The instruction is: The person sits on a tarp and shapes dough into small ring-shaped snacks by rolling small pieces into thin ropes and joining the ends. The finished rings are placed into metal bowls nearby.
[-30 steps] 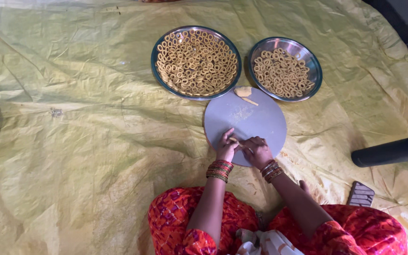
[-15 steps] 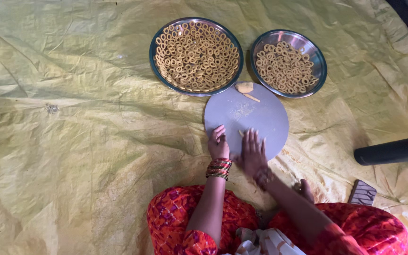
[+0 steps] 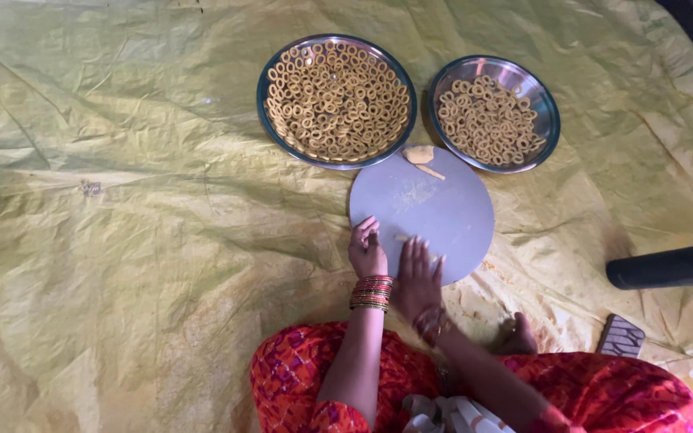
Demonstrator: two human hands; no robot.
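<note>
Grey round board lies under both hands. Right hand presses flat, fingers open, on a dough strip; left hand rests open beside it.

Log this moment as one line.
left hand: on board edge | right hand: flat, on dough strip | board | two ring-filled plates beyond
</note>
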